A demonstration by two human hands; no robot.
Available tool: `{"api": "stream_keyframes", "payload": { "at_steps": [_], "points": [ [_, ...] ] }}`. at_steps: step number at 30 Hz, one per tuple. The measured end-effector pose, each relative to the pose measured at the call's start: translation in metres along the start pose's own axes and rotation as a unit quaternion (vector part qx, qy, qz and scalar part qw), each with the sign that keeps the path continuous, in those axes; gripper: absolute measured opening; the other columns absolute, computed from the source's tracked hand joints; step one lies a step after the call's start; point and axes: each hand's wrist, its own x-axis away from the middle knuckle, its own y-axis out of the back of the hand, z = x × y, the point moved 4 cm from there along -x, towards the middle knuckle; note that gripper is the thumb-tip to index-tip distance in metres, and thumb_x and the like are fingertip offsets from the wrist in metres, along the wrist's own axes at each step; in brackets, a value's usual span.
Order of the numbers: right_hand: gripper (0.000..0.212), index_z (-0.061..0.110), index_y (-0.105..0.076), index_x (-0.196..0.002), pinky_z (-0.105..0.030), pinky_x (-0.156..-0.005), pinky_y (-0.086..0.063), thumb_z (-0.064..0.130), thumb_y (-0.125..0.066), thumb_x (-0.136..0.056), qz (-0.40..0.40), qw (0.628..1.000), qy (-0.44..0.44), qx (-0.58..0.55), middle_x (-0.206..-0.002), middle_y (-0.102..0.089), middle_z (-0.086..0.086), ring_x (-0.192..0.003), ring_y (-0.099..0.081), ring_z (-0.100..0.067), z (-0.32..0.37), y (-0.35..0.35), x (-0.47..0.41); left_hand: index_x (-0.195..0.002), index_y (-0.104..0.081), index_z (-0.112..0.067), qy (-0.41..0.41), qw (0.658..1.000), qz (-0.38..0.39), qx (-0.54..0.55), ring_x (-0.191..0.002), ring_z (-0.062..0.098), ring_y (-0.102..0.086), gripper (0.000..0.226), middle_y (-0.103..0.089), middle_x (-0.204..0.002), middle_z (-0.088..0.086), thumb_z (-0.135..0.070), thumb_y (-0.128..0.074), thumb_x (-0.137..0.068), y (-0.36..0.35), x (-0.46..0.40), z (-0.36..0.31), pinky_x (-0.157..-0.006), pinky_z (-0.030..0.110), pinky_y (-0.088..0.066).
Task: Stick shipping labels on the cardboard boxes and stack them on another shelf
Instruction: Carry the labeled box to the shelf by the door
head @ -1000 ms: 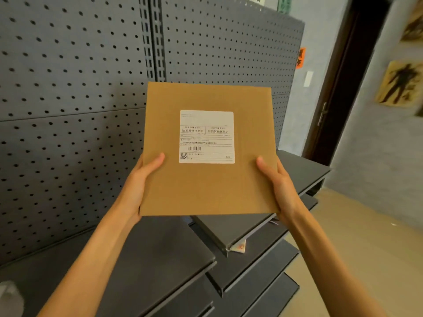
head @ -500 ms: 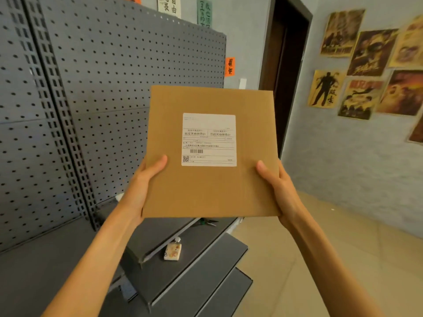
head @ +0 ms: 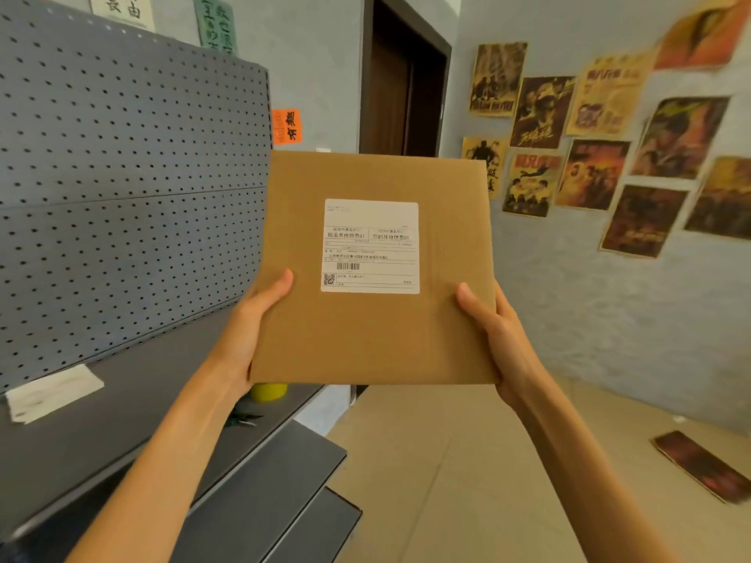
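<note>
Gripping a flat square brown cardboard box (head: 374, 319) by its lower side edges, the left hand (head: 248, 335) and right hand (head: 498, 339) hold it up in the air, thumbs lying on its face. A white printed shipping label (head: 370, 245) sits on that face. Below left, a dark grey metal shelf (head: 134, 408) carries a folded white paper (head: 53, 392).
</note>
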Motion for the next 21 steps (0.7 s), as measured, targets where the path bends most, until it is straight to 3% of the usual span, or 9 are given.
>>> {"api": "stream_keyframes", "payload": {
  "at_steps": [6, 11, 15, 21],
  "points": [
    [0.063, 0.03, -0.048, -0.134, -0.035, -0.085, -0.054, 0.048, -0.065, -0.076, -0.023, 1.0, -0.009, -0.004, -0.121, -0.066, 0.006, -0.104, -0.066, -0.013, -0.01, 0.043, -0.023, -0.12, -0.06, -0.025, 0.009, 1.0, 0.023, 0.01, -0.086, 0.017, -0.071, 0.053, -0.073, -0.103, 0.0, -0.05, -0.057, -0.073, -0.039, -0.034, 0.02, -0.059, 0.029, -0.056],
    [0.062, 0.031, -0.049, -0.134, -0.035, -0.086, -0.054, 0.047, -0.065, -0.076, -0.038, 0.999, -0.014, -0.001, -0.12, -0.066, 0.007, -0.105, -0.066, -0.013, -0.028, 0.068, -0.054, -0.124, -0.059, -0.026, 0.032, 0.998, 0.033, 0.034, -0.1, 0.024, -0.068, 0.057, -0.07, -0.112, 0.003, -0.052, -0.065, -0.074, -0.055, -0.075, 0.048, -0.077, 0.039, -0.054],
    [0.059, 0.032, -0.05, -0.132, -0.032, -0.081, -0.054, 0.048, -0.064, -0.077, -0.031, 0.999, -0.019, 0.004, -0.118, -0.067, 0.008, -0.102, -0.067, -0.012, -0.042, 0.078, -0.098, -0.124, -0.058, -0.025, 0.019, 0.999, 0.022, 0.028, -0.095, 0.02, -0.07, 0.056, -0.072, -0.108, 0.001, -0.05, -0.061, -0.074, -0.063, -0.117, 0.061, -0.064, 0.032, -0.056],
    [0.06, 0.032, -0.047, -0.134, -0.031, -0.079, -0.054, 0.049, -0.067, -0.08, 0.007, 1.0, -0.016, 0.015, -0.12, -0.065, 0.007, -0.102, -0.067, -0.012, -0.058, 0.06, -0.196, -0.129, -0.053, -0.025, -0.03, 0.999, -0.032, 0.031, -0.091, 0.016, -0.07, 0.056, -0.071, -0.109, -0.001, -0.043, -0.059, -0.076, -0.043, -0.188, 0.058, -0.061, 0.029, -0.057]
  ]
}}
